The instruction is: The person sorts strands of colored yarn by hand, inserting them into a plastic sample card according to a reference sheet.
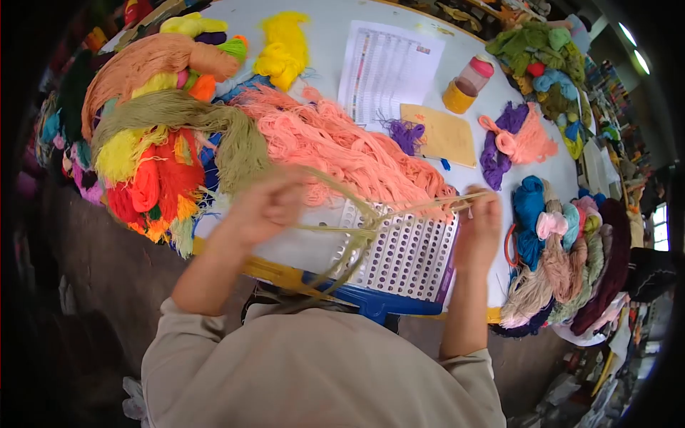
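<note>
A bundle of olive-green yarn (367, 227) is stretched between my two hands, crossing in the middle, with loose ends hanging toward my lap. My left hand (275, 203), somewhat blurred, is closed on one side of the yarn. On the other side my right hand (479, 221) grips thin strands between its fingers. Under the yarn lies a white perforated board (410, 260) with rows of round holes. A large heap of salmon-pink yarn (342, 146) spreads just beyond my hands. To the left, a thick olive skein (178, 118) lies over other yarn.
Red yarn (160, 185) and other bright skeins fill the left side. Yellow yarn (282, 50), a printed sheet (389, 68), a tan envelope (442, 135) and a pink-lidded jar (467, 85) stand farther back. Purple yarn (499, 146) and a blue skein (528, 221) lie at right.
</note>
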`<state>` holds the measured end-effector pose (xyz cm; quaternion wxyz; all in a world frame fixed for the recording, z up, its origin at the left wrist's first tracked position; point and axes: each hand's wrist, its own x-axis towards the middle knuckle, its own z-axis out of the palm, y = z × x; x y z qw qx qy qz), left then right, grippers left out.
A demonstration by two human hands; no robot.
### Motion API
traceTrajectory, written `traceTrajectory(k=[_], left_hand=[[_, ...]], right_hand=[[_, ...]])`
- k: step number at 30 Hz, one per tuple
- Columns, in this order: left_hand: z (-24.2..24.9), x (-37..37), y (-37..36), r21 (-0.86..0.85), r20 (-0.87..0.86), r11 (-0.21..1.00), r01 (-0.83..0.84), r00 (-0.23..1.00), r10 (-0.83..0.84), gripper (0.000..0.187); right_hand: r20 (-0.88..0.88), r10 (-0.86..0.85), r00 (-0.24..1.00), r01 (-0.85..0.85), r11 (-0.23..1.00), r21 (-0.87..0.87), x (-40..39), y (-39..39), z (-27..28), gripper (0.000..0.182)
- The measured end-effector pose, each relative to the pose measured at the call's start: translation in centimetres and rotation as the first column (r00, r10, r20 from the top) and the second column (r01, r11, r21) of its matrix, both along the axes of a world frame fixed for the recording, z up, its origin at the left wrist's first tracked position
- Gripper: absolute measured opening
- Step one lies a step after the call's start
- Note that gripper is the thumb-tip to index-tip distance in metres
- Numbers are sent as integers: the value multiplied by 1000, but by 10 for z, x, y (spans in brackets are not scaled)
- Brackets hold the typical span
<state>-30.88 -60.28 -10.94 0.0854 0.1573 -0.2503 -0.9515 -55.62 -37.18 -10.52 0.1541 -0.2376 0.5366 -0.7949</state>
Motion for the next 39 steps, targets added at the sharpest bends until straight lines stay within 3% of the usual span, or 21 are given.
traceTrajectory(k=[2, 7, 10, 13, 15, 16, 17, 19, 20, 22, 23, 24, 25, 26, 27, 29, 31, 34, 37, 38, 39], left_hand=[[15, 37, -26, 83, 122, 957, -279, 956, 268, 25], [29, 154, -101, -130, 109, 831, -540, 826, 553, 31], [41, 215, -143, -425, 115, 643, -637, 667, 736, 23], [41, 313, -231, -544, 15, 493, -679, 580, 814, 18], [65, 322, -240, -668, 96, 162, -727, 131, 987, 18], [57, 372, -264, -644, 38, 169, -746, 189, 981, 16], [39, 434, -300, -572, -86, 346, -744, 473, 877, 17], [42, 384, -256, -519, -225, 522, -677, 697, 681, 17], [67, 270, -200, -591, 94, 165, -789, 136, 986, 22], [40, 214, -171, -537, -40, 366, -760, 457, 889, 37], [26, 181, -151, -283, -156, 687, -669, 739, 656, 34], [1, 151, -130, -284, -20, 666, -690, 698, 716, 32], [-2, 101, -95, -330, 57, 699, -635, 725, 686, 28], [9, 57, -61, -113, 92, 928, -355, 926, 365, 26], [-9, 35, -45, -260, 186, 942, -215, 946, 267, 22], [-24, -9, -12, -344, 281, 939, 14, 956, 89, 18], [-26, -17, -7, -381, 375, 916, 123, 926, 31, 16], [-39, 7, -36, -396, 313, 884, -249, 868, 385, 18], [-15, 116, -128, -353, 67, 769, -533, 805, 589, 18], [-8, 160, -157, -567, 55, 531, -630, 614, 787, 19], [-2, 228, -199, -561, -42, 555, -614, 691, 722, 14]], right_hand=[[417, 49, 907, 30, 983, -179, -36, 24, 6, 5], [424, 269, 865, -161, 948, -273, -128, 94, -23, 8], [169, -148, 975, 114, 975, 192, -160, 98, -12, 8], [-140, -259, 956, 284, 935, 211, -235, 129, -7, 14], [-367, -551, 749, 644, 735, 211, -288, 163, -6, 17], [-429, -648, 630, 757, 635, 151, -298, 171, -3, 18], [-480, -726, 493, 850, 520, 86, -304, 179, -2, 19], [-455, -612, 647, 736, 658, 161, -301, 172, -17, 18], [-393, -522, 757, 627, 750, 211, -264, 135, -19, 17], [-385, -145, 912, 282, 902, 327, -191, 64, -24, 13], [-230, 121, 966, -8, 898, 441, -156, 40, -21, 11], [-150, 401, 904, -288, 829, 480, -126, 19, -34, 10], [-517, 752, 408, 53, 546, 836, -102, -6, -50, 11], [-174, 772, 611, -558, 577, 596, -52, -33, -38, 14], [-114, 883, 456, -614, 404, 678, -26, -49, -25, 13], [42, 923, 383, -629, 227, 744, -7, -78, -61, 15], [-244, 752, 612, -446, 583, 680, -13, -100, -71, 20], [-257, 422, 870, -287, 855, 433, -67, -105, -54, 20], [-254, 220, 942, -27, 803, 596, -132, -43, -1, 14], [-361, 242, 901, 45, 774, 632, -163, -15, 8, 17], [-562, 126, 818, 369, 635, 679, -200, 13, 8, 21]])
